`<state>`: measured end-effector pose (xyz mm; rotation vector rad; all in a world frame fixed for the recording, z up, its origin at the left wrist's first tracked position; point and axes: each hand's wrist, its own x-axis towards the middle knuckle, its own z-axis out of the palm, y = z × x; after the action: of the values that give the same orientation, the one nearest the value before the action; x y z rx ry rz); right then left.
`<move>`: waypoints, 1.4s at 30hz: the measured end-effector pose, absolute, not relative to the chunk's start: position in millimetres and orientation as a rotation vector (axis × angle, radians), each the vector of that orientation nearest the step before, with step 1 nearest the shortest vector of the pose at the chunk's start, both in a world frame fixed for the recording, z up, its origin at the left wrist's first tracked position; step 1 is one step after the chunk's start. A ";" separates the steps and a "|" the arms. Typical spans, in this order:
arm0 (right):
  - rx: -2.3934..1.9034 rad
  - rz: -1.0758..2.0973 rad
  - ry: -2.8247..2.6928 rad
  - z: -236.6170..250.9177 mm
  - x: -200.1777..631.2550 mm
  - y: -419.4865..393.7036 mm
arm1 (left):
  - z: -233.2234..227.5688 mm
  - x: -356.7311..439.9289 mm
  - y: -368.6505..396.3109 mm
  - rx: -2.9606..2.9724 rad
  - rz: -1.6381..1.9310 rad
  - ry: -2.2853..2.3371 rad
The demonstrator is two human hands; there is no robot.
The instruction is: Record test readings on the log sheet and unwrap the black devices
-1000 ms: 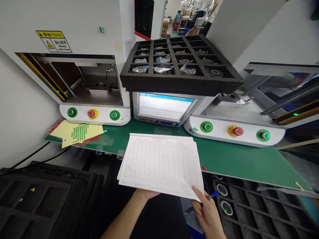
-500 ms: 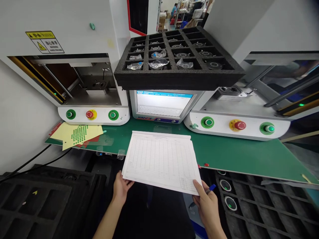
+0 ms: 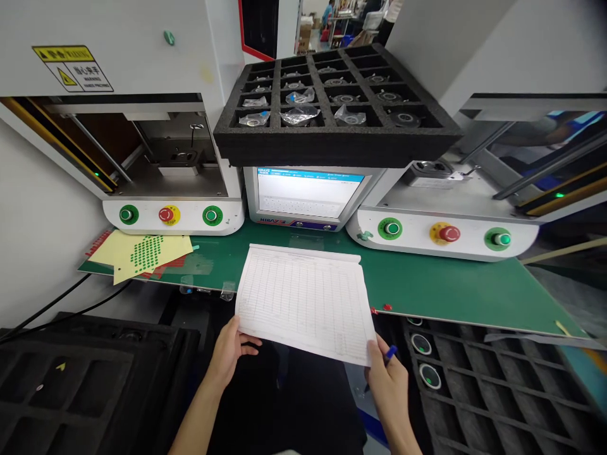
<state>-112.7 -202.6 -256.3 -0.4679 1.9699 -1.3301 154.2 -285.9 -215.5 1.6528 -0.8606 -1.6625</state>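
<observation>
A stack of white ruled form sheets (image 3: pixel 303 300) lies on the front edge of the green mat (image 3: pixel 441 287) and overhangs it toward me. My left hand (image 3: pixel 230 347) grips the stack's near left corner. My right hand (image 3: pixel 389 379) pinches the near right corner while also holding a blue pen (image 3: pixel 389 354) between its fingers. Both forearms reach up from the bottom of the view.
Two white press machines with green and red buttons (image 3: pixel 165 215) (image 3: pixel 448 234) flank a small touchscreen (image 3: pixel 306 193). A black foam tray of round parts (image 3: pixel 332 107) sits above the screen. Yellow sticker sheets (image 3: pixel 142 253) lie left. Black foam trays sit at lower left (image 3: pixel 85 385) and lower right (image 3: pixel 493 385).
My left hand came out from under the sheets to grip the near left corner. The sheets were squared up and slid slightly further onto the mat.
</observation>
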 end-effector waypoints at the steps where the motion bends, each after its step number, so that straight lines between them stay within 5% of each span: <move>1: -0.477 -1.333 1.969 -256.1 -113.0 -203.5 | -215.0 156.7 -287.4 1.720 -1.586 -0.902; 5: -0.496 -1.370 1.926 -256.0 -115.3 -206.8 | -198.6 166.1 -289.0 1.988 -1.322 -1.100; 11: -0.437 -1.371 1.864 -256.3 -116.2 -206.2 | -145.3 131.2 -302.1 2.317 -0.280 -1.799; 19: -0.467 -1.380 1.762 -255.6 -125.0 -209.2 | -97.3 93.8 -353.8 1.941 -0.088 -2.349; 27: -0.648 -1.280 1.872 -255.2 -139.5 -224.5 | -181.0 54.3 -398.5 1.512 -0.290 -2.658; 32: -1.063 -0.736 2.410 -239.1 -152.6 -227.7 | -212.1 56.2 -405.5 1.407 -0.314 -2.686; 35: -1.366 -0.697 2.649 -220.6 -149.6 -247.6 | -216.8 59.2 -404.2 1.376 -0.307 -2.673; 42: -1.929 -0.152 2.413 -173.5 -122.1 -345.7 | -215.1 62.6 -399.1 1.341 -0.243 -2.616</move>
<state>-122.1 -345.7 -173.5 -1.9287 2.4128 -0.1521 62.6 -399.1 -215.1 1.3414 -2.6156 -0.2434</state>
